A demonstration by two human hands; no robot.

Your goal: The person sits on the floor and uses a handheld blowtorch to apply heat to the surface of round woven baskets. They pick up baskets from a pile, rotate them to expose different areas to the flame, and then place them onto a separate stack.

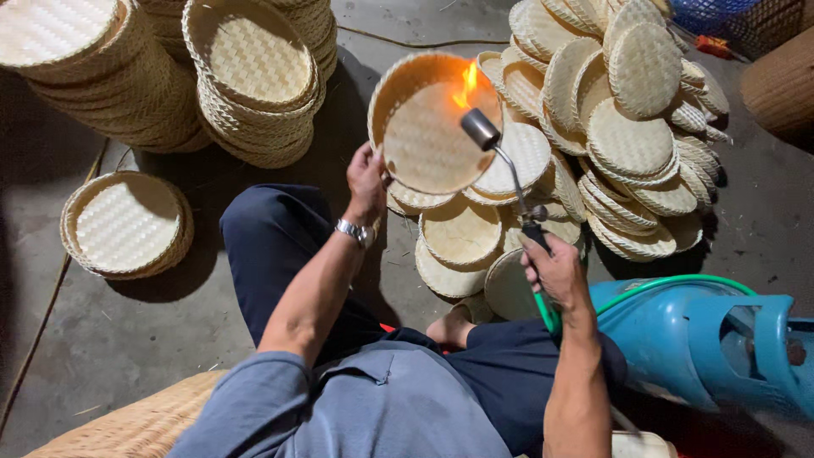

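Note:
My left hand (366, 180) grips the near rim of a round woven bamboo tray (424, 127), held tilted above the floor. My right hand (555, 270) is closed on the handle of a gas torch (509, 161). The torch's metal nozzle points at the tray's inside, and an orange flame (465, 85) licks its upper rim. A green hose (670, 282) runs from the torch handle to a blue gas cylinder (704, 339) lying at my right. A watch is on my left wrist.
Stacks of woven trays stand at the top left (250, 76) and far left (127, 225). A loose heap of round trays (627, 127) lies ahead on the right. A woven mat (136, 424) is at the bottom left. The concrete floor (110, 331) shows around my legs.

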